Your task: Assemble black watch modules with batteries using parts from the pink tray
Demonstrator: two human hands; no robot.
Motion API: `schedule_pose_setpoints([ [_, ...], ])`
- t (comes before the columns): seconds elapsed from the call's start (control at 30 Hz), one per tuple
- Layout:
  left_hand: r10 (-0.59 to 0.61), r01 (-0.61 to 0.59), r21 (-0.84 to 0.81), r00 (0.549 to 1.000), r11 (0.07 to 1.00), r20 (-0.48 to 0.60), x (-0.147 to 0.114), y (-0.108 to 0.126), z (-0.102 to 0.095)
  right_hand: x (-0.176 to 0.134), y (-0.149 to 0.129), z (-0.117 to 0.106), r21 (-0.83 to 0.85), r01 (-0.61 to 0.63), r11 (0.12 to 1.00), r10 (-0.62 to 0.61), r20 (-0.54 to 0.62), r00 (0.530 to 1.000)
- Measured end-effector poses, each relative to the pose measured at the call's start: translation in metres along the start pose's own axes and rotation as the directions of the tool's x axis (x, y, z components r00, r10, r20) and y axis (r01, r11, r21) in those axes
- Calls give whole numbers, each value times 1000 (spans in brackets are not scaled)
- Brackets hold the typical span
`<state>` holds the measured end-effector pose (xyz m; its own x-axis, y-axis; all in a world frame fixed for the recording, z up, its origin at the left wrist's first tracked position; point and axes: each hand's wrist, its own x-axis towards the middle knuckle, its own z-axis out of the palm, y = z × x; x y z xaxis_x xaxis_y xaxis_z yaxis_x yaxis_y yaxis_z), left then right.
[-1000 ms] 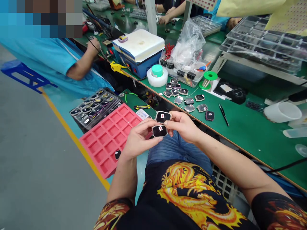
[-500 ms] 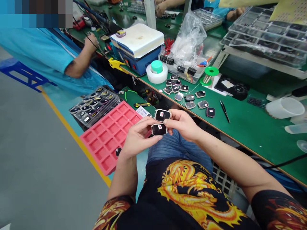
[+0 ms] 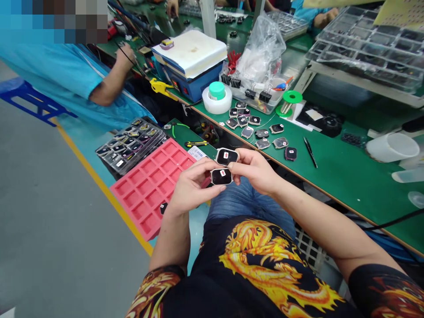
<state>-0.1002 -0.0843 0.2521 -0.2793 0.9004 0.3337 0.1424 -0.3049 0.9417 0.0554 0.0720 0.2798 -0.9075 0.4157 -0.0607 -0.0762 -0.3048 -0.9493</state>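
Head view: two rounded-rectangle watch cases are held to the right of the red tray [image 3: 150, 185], the landmark here, a matte slab with rows of square-cornered pockets. The upper watch case [image 3: 227, 156] and the lower watch case [image 3: 221, 176] each have a pale rim, a glossy black face and a small white sticker with a red mark. They sit one just beyond the other; whether they touch is hard to tell.

The left hand [image 3: 192, 185] is closed on the lower watch case, fingers curled at its left end, thumb stretched out along its near edge. The right hand [image 3: 251, 170] pinches the upper watch case by its right end, thumb on the near side, knuckles bent. Both forearms angle inward from printed sleeves.

A black piece [image 3: 163, 208] shows in the tray beside the left wrist, partly hidden. Beyond the tray lie clear plastic cases [image 3: 130, 143] filled with parts. To the tray's right, the smooth green worktop [image 3: 331, 190] carries loose watch cases [image 3: 247, 132] and a round white tape roll [image 3: 212, 106].
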Motion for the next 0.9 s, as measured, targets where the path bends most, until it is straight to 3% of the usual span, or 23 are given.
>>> schedule_pose_setpoints([
  [0.37,3,-3,-15,1000,1000,21,5,2,17,-12,3,-11,20,37,999,-37,-19,999],
  [0.9,-38,39,44,999,998,-25,-5,14,24,-20,-2,-10,12,42,999,-42,18,999],
])
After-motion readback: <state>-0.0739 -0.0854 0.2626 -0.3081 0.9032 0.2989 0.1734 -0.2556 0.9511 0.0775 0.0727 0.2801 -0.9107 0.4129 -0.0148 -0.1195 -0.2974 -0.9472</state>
